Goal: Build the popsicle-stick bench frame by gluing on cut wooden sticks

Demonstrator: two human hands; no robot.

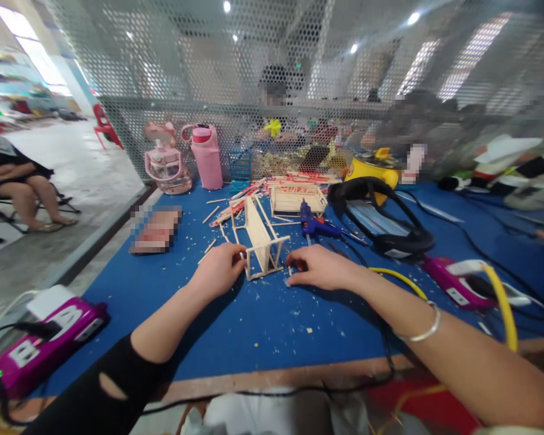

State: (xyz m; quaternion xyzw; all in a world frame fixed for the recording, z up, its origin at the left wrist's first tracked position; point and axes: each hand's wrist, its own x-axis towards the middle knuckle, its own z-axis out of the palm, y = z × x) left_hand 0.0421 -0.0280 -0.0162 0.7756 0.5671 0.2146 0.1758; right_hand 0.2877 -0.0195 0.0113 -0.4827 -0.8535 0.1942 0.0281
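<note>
Pale wooden sticks form an open frame (pixel 257 226) with a solid panel running along its length; it stands on the blue worktop (pixel 272 338), directly in front of the person, between the two hands; the left hand (pixel 220 266) pinches its near left corner between thumb and fingers; the right hand (pixel 315 267) is just beside the near right corner, fingers bent, a small pale piece at the tips; whether that piece is gripped, I cannot tell.

Behind the frame lies a heap of red and pale sticks (pixel 303 179); a low stick-built tray (pixel 298 210) sits in front of the heap; a blue glue gun (pixel 320 228) rests to the right of the frame, near the right hand; pale scraps are scattered over the worktop surface; a pink bottle (pixel 207 162) stands at the rear left, against a perforated metal screen (pixel 226 72); one purple power strip (pixel 457 290) lies at the right.
</note>
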